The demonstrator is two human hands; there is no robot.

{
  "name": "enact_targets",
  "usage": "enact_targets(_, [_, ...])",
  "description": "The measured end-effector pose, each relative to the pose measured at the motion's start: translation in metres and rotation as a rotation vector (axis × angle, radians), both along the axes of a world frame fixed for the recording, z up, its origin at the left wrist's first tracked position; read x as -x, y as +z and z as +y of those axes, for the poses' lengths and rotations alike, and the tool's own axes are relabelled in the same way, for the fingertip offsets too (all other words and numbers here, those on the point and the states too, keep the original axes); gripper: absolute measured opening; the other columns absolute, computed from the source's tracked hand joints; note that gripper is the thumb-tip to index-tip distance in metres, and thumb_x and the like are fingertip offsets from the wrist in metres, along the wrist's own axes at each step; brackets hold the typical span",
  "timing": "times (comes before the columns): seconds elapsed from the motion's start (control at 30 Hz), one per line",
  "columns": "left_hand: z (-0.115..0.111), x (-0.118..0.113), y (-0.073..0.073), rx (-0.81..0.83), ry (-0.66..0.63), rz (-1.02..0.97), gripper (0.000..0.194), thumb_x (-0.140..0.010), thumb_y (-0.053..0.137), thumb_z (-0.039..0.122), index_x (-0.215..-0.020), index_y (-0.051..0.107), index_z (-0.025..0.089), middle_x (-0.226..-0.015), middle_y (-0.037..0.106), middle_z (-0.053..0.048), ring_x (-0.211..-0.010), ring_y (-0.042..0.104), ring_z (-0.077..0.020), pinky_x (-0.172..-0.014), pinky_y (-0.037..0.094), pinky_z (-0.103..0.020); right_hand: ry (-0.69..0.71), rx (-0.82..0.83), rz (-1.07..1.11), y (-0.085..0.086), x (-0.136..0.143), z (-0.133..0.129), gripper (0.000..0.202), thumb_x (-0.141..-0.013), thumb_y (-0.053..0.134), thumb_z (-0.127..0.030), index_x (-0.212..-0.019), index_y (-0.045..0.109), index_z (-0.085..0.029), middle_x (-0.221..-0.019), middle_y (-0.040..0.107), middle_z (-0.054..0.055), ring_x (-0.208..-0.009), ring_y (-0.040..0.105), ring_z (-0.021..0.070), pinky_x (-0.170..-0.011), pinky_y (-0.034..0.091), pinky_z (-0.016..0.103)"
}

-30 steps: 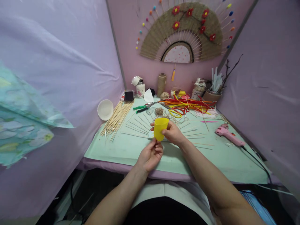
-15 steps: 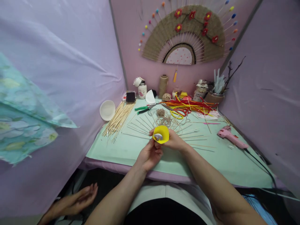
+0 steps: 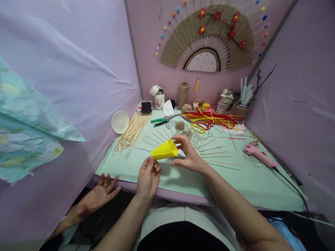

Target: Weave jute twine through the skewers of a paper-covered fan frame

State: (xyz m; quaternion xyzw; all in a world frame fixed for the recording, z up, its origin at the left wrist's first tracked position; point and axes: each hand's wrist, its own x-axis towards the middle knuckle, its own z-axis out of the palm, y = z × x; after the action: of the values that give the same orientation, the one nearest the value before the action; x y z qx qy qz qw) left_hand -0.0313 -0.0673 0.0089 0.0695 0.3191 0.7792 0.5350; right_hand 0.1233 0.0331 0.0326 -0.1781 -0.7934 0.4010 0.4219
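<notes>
A rolled yellow paper cone (image 3: 164,150) is held above the front of the table, its wide mouth facing right. My left hand (image 3: 149,176) pinches its narrow end between thumb and fingers. Beside the mouth, my right hand (image 3: 188,155) curves with thumb and fingers apart; whether a fingertip touches the rim I cannot tell. Behind the hands, thin sticks (image 3: 213,154) lie spread like a fan on the pale green table cover (image 3: 230,188), with loose twine (image 3: 188,134) at their middle.
Another person's open hand (image 3: 101,195) reaches in at the lower left. A bundle of bamboo sticks (image 3: 136,129), green-handled pliers (image 3: 161,121), yellow-handled scissors (image 3: 197,128) and coloured pipe cleaners (image 3: 217,118) lie farther back. A corded pink glue gun (image 3: 260,154) rests at right.
The cone has turned from facing me to pointing sideways and moved left with my left hand. My right hand has opened away from it. The other person's hand has risen towards the table edge.
</notes>
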Motion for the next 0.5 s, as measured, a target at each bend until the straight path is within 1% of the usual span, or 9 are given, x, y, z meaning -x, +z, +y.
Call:
enact_targets(0.07, [-0.002,0.004,0.002,0.028,0.060,0.057,0.031,-0.062,0.086,0.025,-0.076,0.061,0.014,-0.067,0.051,0.004,-0.057,0.045,-0.0041,-0.049,0.039,-0.014,-0.072,-0.031,0.024,0.002,0.003,-0.004,0.055,-0.076,0.076,-0.043,-0.123,0.051,-0.029,-0.130,0.045,0.010,-0.106,0.055,0.0205,-0.080,0.052,0.034])
enact_targets(0.1, [-0.003,0.005,0.002,0.034,0.067,0.076,0.031,-0.062,0.086,0.026,-0.076,0.061,0.014,-0.067,0.050,0.004,-0.058,0.045,-0.0043,-0.049,0.039,-0.014,-0.085,-0.061,0.005,0.004,0.005,-0.005,0.040,-0.080,0.073,-0.040,-0.114,0.057,-0.027,-0.127,0.046,0.010,-0.106,0.055,0.0205,-0.080,0.051,0.034])
enact_targets(0.17, [-0.005,0.005,0.002,0.031,0.068,0.106,0.030,-0.065,0.085,0.027,-0.078,0.061,0.014,-0.069,0.051,0.003,-0.058,0.045,-0.0041,-0.050,0.039,-0.014,-0.097,-0.120,-0.039,0.009,0.009,-0.006,0.014,-0.086,0.066,-0.035,-0.094,0.064,-0.024,-0.121,0.051,0.010,-0.107,0.054,0.0211,-0.087,0.049,0.038])
enact_targets(0.2, [-0.006,0.004,0.001,0.023,0.067,0.123,0.030,-0.067,0.083,0.029,-0.081,0.062,0.015,-0.070,0.052,0.003,-0.057,0.045,-0.0039,-0.050,0.039,-0.014,-0.113,-0.132,-0.042,0.013,0.012,-0.007,0.011,-0.088,0.063,-0.033,-0.087,0.065,-0.022,-0.118,0.053,0.010,-0.106,0.054,0.0211,-0.090,0.047,0.040])
enact_targets(0.23, [-0.008,0.002,-0.001,0.012,0.067,0.144,0.030,-0.070,0.081,0.032,-0.087,0.062,0.016,-0.073,0.054,0.002,-0.057,0.044,-0.0038,-0.050,0.039,-0.015,-0.139,-0.129,-0.026,0.017,0.015,-0.006,0.013,-0.089,0.062,-0.032,-0.081,0.065,-0.022,-0.115,0.054,0.009,-0.104,0.054,0.0208,-0.092,0.046,0.041])
enact_targets(0.3, [-0.012,-0.002,-0.006,-0.005,0.068,0.217,0.033,-0.076,0.075,0.037,-0.099,0.062,0.020,-0.078,0.057,0.001,-0.055,0.044,-0.0043,-0.050,0.038,-0.016,-0.195,-0.096,0.036,0.026,0.026,-0.006,0.017,-0.089,0.062,-0.033,-0.078,0.066,-0.021,-0.107,0.056,0.008,-0.098,0.055,0.0198,-0.090,0.047,0.040])
enact_targets(0.37, [-0.017,-0.008,-0.010,0.003,0.037,0.356,0.033,-0.079,0.071,0.038,-0.104,0.060,0.022,-0.076,0.058,0.001,-0.053,0.044,-0.0060,-0.048,0.037,-0.017,-0.215,-0.068,0.105,0.037,0.044,-0.010,0.018,-0.088,0.064,-0.035,-0.078,0.067,-0.021,-0.099,0.056,0.007,-0.094,0.056,0.0185,-0.086,0.048,0.036])
enact_targets(0.43, [-0.020,-0.012,-0.013,0.081,-0.037,0.585,0.021,-0.078,0.071,0.031,-0.094,0.062,0.020,-0.066,0.054,0.003,-0.050,0.044,-0.0085,-0.046,0.037,-0.019,-0.166,-0.089,0.147,0.045,0.067,-0.021,0.017,-0.088,0.065,-0.035,-0.078,0.068,-0.021,-0.092,0.056,0.005,-0.090,0.056,0.0171,-0.084,0.048,0.033])
enact_targets(0.5, [-0.021,-0.013,-0.014,0.253,-0.091,0.838,0.006,-0.076,0.067,0.024,-0.078,0.065,0.018,-0.058,0.050,0.003,-0.051,0.045,-0.0116,-0.045,0.038,-0.021,-0.064,-0.160,0.131,0.048,0.094,-0.038,0.018,-0.089,0.063,-0.034,-0.079,0.069,-0.020,-0.089,0.058,0.004,-0.088,0.056,0.0158,-0.082,0.047,0.031])
